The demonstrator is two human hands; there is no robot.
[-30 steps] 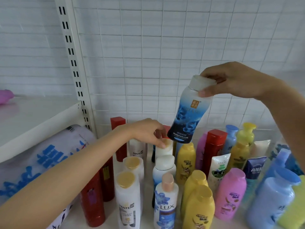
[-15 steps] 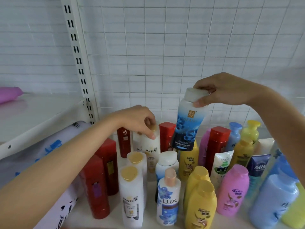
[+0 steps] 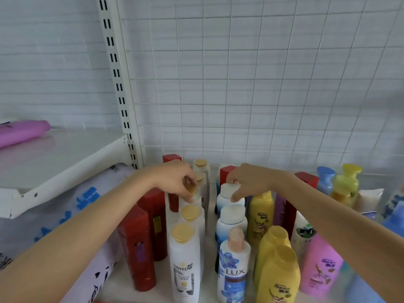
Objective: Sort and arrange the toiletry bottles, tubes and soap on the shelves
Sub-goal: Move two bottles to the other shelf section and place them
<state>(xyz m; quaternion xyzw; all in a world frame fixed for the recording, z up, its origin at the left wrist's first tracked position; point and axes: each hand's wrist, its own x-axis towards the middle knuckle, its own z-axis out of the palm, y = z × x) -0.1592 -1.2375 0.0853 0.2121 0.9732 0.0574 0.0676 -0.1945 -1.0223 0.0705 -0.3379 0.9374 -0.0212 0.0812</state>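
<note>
1. Far left: a purple tube (image 3: pixel 23 132) lies on the upper shelf (image 3: pixel 65 158), apart from the sorting below. A printed roll (image 3: pixel 72 215) lies under that shelf, and red bottles (image 3: pixel 140 243) stand in a column just beside it.
2. Left hand (image 3: pixel 175 182): grip pinched on the gold cap of a Pantene bottle (image 3: pixel 192 193), third in a row of 5 white bottles on the lower shelf (image 3: pixel 209 215). Advice: seat it upright in line with the gold caps front and rear, label forward.
3. Right hand (image 3: pixel 247 182): grip curled round the white cap of a blue-and-white bottle (image 3: pixel 227 195), standing behind a matching bottle (image 3: pixel 231 221) and a Lux bottle (image 3: pixel 234 265).
4. Judgement: confirm the base sits flat before letting go; neighbours stand close, so withdraw straight up.
5. Right: yellow bottles (image 3: pixel 277 270) and a pink bottle (image 3: pixel 321 267) stand crowded.
</note>
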